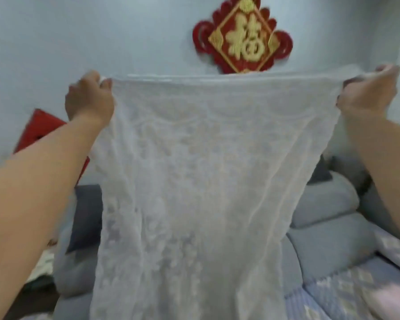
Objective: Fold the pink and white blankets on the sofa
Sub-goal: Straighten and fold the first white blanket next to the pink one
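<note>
Head view: left hand (pixel 89 98) pinches top-left corner of white blanket (pixel 194 181), fingers curled. Blanket hangs stretched in front of grey sofa (pixel 328 245), below red wall ornament (pixel 243 35). Right hand (pixel 368 92) grips top-right corner. Pink blanket (pixel 388 301) at lower right.

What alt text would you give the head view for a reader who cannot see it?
A person holds a sheer white lace blanket up by its top corners, left hand and right hand gripping it stretched wide. Behind it are a grey-blue sofa and a red and gold wall ornament.
</note>
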The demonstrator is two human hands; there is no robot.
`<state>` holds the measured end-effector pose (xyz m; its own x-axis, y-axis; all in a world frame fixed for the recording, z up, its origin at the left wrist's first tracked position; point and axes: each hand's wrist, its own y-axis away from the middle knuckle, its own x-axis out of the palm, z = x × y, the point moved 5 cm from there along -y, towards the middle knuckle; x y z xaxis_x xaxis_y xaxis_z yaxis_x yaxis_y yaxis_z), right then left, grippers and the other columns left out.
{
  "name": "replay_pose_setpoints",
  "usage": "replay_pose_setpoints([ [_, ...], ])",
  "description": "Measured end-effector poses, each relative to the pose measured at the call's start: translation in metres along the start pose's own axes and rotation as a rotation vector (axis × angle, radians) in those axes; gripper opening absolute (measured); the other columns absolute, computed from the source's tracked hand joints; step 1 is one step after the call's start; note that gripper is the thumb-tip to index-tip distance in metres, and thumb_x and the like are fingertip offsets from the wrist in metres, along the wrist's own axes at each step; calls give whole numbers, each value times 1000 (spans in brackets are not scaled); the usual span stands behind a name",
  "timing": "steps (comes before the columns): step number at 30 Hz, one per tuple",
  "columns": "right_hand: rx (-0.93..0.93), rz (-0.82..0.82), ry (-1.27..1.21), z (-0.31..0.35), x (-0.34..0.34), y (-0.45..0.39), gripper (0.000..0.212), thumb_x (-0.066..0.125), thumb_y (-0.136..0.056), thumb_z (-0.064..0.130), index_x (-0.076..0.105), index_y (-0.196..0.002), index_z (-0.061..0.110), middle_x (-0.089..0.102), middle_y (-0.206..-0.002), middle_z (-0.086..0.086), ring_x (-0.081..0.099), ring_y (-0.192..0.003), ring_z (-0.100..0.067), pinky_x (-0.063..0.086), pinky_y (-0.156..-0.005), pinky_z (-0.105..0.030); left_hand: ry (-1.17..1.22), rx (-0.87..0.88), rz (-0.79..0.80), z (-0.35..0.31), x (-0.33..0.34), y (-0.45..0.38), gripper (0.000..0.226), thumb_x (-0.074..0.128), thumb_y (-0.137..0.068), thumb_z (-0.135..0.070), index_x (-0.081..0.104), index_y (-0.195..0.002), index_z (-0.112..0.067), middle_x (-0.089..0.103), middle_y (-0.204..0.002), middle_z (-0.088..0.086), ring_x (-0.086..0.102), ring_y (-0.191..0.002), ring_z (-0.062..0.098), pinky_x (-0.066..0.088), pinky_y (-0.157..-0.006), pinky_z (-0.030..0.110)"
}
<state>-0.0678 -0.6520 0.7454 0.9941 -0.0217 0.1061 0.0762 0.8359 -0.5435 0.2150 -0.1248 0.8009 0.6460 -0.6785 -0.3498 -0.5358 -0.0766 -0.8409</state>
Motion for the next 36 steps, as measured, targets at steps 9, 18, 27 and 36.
replay_pose_setpoints([
  [9,370,228,-420,59,-9,23,15,42,-102,13,56,-100,17,64,-97,-12,60,-45,-18,48,-32,-28,-203,180,44,-25,-19,-4,30,44,-104,-37,56,-101,-10,64,-107,31,61,-98,51,47,-80,49],
  [18,194,-88,-1048,128,-49,45,21,33,-90,8,52,-91,16,60,-83,-12,58,-62,-23,60,-63,-43,232,29,-130,-53,-43,-19,37,52,-91,-39,42,-72,-9,60,-83,22,57,-87,46,43,-75,43],
  [27,164,-343,-864,85,-28,-14,12,42,-93,20,53,-92,16,57,-84,-1,55,-71,-19,54,-70,-32,-3,58,530,-103,35,-43,29,65,-95,-32,71,-99,-4,65,-123,24,61,-114,37,49,-101,42],
  [36,951,127,-130,-209,-74,-14,20,42,-102,5,55,-117,2,64,-99,-22,65,-74,-34,60,-70,-38,-141,40,1330,-125,254,137,19,66,-81,-1,79,-84,-14,76,-98,8,70,-91,27,59,-86,41],
])
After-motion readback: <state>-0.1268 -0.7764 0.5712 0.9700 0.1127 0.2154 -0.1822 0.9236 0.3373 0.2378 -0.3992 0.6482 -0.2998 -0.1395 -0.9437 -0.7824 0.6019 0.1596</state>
